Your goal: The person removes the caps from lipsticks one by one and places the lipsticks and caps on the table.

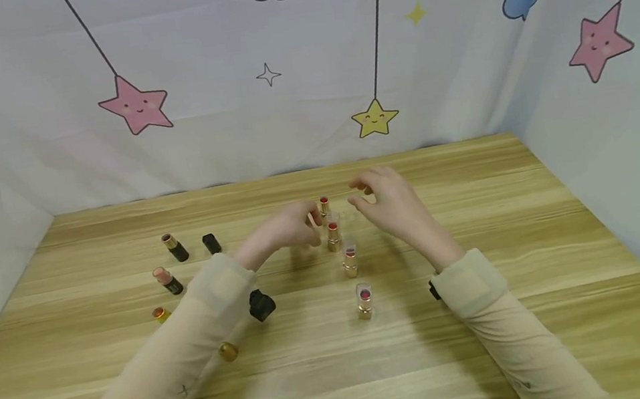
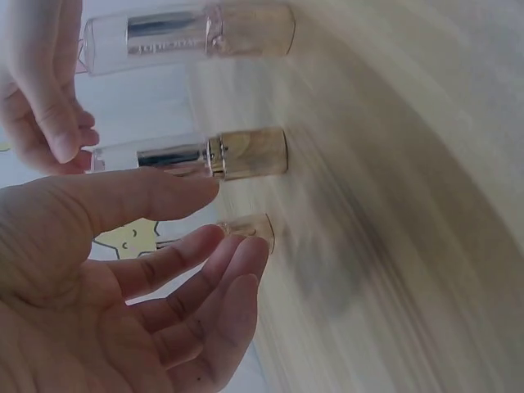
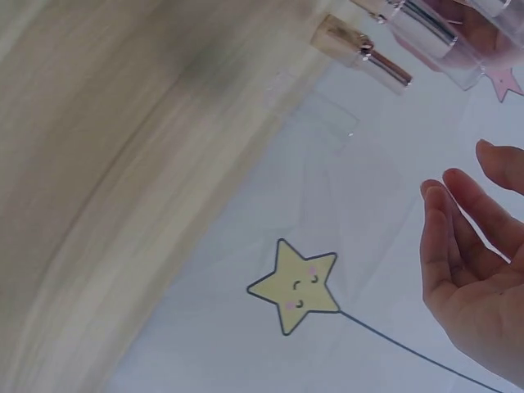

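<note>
Several lipsticks with gold bases form a rough row down the middle of the table. The farthest lipstick point(image 1: 324, 204) shows a red tip without a cap; nearer ones, such as the front lipstick point(image 1: 365, 303), wear clear caps. My left hand point(image 1: 294, 224) is just left of the two farthest lipsticks, fingers loosely bent, nothing between thumb and fingertips. To the right of the farthest lipstick, my right hand point(image 1: 385, 201) hovers with bent fingers and a gap from the thumb, holding nothing. A clear cap point(image 3: 315, 110) shows faintly beside the uncapped lipstick point(image 3: 368, 56) in the right wrist view.
On the left stand a black-and-gold lipstick point(image 1: 175, 247), a pink-tipped lipstick point(image 1: 168, 281) and a gold lipstick point(image 1: 160, 313), partly behind the left sleeve. Black caps point(image 1: 212, 243) and a gold cap point(image 1: 228, 352) lie nearby. A printed curtain point(image 1: 227, 137) closes the back.
</note>
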`<state>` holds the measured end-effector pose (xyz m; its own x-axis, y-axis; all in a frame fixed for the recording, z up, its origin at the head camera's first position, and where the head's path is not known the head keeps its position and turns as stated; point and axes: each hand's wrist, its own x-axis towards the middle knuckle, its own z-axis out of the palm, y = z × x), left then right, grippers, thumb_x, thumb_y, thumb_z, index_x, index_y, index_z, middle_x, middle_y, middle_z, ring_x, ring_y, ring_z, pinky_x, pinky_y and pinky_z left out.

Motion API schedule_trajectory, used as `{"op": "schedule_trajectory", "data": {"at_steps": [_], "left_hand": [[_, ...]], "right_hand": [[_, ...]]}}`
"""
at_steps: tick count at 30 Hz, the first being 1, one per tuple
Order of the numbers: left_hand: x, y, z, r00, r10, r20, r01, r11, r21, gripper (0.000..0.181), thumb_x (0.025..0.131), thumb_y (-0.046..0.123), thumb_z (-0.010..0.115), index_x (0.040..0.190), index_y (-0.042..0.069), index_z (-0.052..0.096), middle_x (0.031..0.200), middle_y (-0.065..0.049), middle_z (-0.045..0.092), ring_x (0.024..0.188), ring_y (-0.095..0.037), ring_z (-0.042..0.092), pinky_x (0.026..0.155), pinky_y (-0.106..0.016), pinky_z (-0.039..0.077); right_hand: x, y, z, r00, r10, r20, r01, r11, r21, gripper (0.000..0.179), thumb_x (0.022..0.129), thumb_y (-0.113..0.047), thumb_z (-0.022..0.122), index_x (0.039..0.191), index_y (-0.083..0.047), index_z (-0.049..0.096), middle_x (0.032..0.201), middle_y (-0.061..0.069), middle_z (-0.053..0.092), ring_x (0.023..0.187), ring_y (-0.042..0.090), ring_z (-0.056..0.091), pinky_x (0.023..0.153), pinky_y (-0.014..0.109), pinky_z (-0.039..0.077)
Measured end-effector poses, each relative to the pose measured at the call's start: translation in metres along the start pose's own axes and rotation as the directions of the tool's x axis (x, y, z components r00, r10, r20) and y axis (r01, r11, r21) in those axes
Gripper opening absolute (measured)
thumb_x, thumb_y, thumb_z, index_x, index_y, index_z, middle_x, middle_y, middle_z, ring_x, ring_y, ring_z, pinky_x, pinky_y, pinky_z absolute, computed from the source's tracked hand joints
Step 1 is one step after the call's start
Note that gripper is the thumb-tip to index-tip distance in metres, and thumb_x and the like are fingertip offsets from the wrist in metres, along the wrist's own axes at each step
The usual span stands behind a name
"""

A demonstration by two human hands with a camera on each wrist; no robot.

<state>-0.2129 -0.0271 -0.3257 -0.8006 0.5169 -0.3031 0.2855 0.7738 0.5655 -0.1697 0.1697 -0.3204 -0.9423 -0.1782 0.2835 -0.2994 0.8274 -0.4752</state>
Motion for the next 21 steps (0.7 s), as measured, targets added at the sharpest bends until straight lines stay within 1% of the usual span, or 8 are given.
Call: {"op": "schedule_trajectory", "data": {"at_steps": [3, 5, 9, 12, 15, 18, 21], "left_hand": [[0.001, 0.000, 0.005, 1.000, 0.013, 0.003, -0.013, 1.000, -0.010, 0.036, 0.082, 0.009, 0.068, 0.115, 0.003, 0.057, 0.093, -0.008, 0.062, 0.074, -0.018, 0.063, 0.063, -0.027, 0.047], [0.002, 0.000, 0.008, 1.000, 0.016, 0.006, -0.016, 1.000, -0.017, 0.035, 0.082, 0.010, 0.069, 0.114, 0.004, 0.057, 0.094, -0.008, 0.063, 0.074, -0.018, 0.065, 0.063, -0.026, 0.048], [0.003, 0.001, 0.014, 1.000, 0.024, -0.011, -0.024, 1.000, -0.009, 0.033, 0.081, 0.012, 0.074, 0.109, 0.006, 0.059, 0.084, -0.005, 0.060, 0.067, -0.013, 0.058, 0.059, -0.023, 0.044], [0.004, 0.001, 0.018, 0.999, 0.034, -0.027, -0.033, 0.999, 0.002, 0.035, 0.079, 0.015, 0.077, 0.108, 0.006, 0.060, 0.078, -0.002, 0.058, 0.065, -0.011, 0.052, 0.057, -0.022, 0.041], [0.006, -0.001, 0.022, 0.998, 0.045, -0.034, -0.045, 0.999, 0.002, 0.040, 0.077, 0.017, 0.079, 0.111, 0.006, 0.060, 0.076, -0.001, 0.056, 0.066, -0.011, 0.049, 0.058, -0.022, 0.040], [0.009, -0.004, 0.024, 0.997, 0.066, -0.034, -0.065, 0.998, 0.016, 0.045, 0.077, 0.017, 0.079, 0.116, 0.007, 0.060, 0.077, -0.001, 0.057, 0.066, -0.011, 0.049, 0.058, -0.022, 0.039], [0.011, -0.005, 0.026, 0.997, 0.077, -0.030, -0.076, 0.996, 0.037, 0.045, 0.077, 0.018, 0.079, 0.117, 0.007, 0.061, 0.078, -0.002, 0.060, 0.067, -0.012, 0.051, 0.058, -0.022, 0.040]], "right_hand": [[-0.001, -0.006, -0.001, 0.999, -0.032, 0.011, 0.032, 0.999, 0.013, 0.025, 0.092, -0.024, 0.064, 0.111, -0.008, 0.067, 0.108, 0.008, 0.066, 0.099, 0.025, 0.059, 0.085, 0.039, 0.048], [-0.001, -0.009, -0.001, 0.998, -0.054, 0.025, 0.053, 0.998, 0.024, 0.025, 0.092, -0.025, 0.064, 0.109, -0.007, 0.068, 0.105, 0.008, 0.067, 0.097, 0.025, 0.060, 0.084, 0.038, 0.049], [-0.002, -0.013, 0.001, 0.995, -0.084, 0.051, 0.082, 0.996, 0.034, 0.026, 0.092, -0.027, 0.064, 0.108, -0.007, 0.068, 0.100, 0.007, 0.067, 0.094, 0.025, 0.063, 0.082, 0.037, 0.050], [-0.002, -0.015, 0.004, 0.993, -0.093, 0.073, 0.091, 0.995, 0.033, 0.025, 0.091, -0.029, 0.066, 0.105, -0.009, 0.069, 0.098, 0.006, 0.067, 0.092, 0.025, 0.064, 0.079, 0.036, 0.050], [-0.003, -0.016, 0.006, 0.990, -0.106, 0.094, 0.103, 0.994, 0.036, 0.025, 0.089, -0.030, 0.068, 0.103, -0.009, 0.068, 0.100, 0.005, 0.066, 0.091, 0.023, 0.064, 0.077, 0.035, 0.051], [-0.003, -0.017, 0.009, 0.987, -0.120, 0.106, 0.117, 0.993, 0.034, 0.025, 0.088, -0.029, 0.069, 0.101, -0.008, 0.068, 0.101, 0.006, 0.067, 0.091, 0.023, 0.064, 0.076, 0.034, 0.052], [-0.002, -0.018, 0.012, 0.985, -0.129, 0.117, 0.125, 0.991, 0.039, 0.024, 0.088, -0.028, 0.069, 0.101, -0.008, 0.068, 0.101, 0.006, 0.067, 0.090, 0.023, 0.065, 0.074, 0.033, 0.052]]}}
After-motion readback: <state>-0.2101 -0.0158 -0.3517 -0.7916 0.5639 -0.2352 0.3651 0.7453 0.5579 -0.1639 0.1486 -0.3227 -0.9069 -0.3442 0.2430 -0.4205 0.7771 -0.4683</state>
